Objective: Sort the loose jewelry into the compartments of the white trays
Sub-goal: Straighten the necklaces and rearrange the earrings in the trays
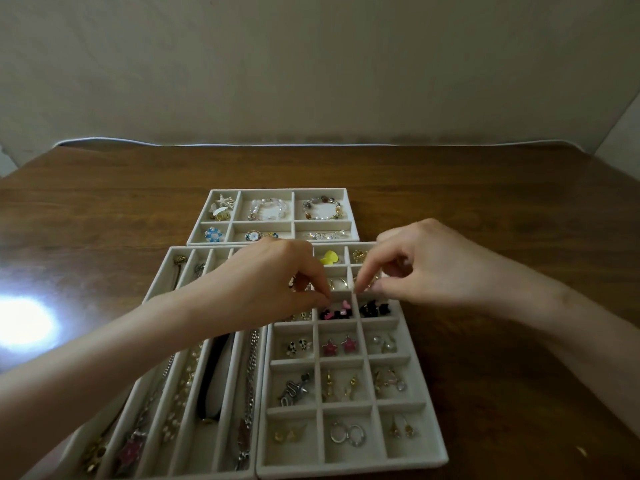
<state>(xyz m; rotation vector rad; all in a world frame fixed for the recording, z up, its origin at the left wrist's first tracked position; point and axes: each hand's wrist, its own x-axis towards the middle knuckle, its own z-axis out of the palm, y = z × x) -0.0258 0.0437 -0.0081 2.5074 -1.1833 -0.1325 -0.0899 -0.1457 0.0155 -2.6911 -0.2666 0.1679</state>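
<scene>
Brown wooden bench (pixel 485 202) carries three white trays. Both hands hover over the grid tray (pixel 349 465). The left hand (pixel 270 282) bunches its curled fingertips just above the pink and black pieces (pixel 334 311). Close beside it, the right hand (pixel 415 268) points forefinger and thumb downward. Whether either hand pinches anything cannot be told. A bracelet tray (pixel 221 242) lies beyond both hands.

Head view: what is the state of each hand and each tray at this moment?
left hand: fingers curled, tips together above black and pink pieces; anything held is hidden
right hand: fingers curled, index pointing down; anything held is hidden
grid tray: lidless, flat, earrings in compartments
long-slot tray: lidless, necklaces lying in slots
far tray: lidless, all six compartments filled
</scene>
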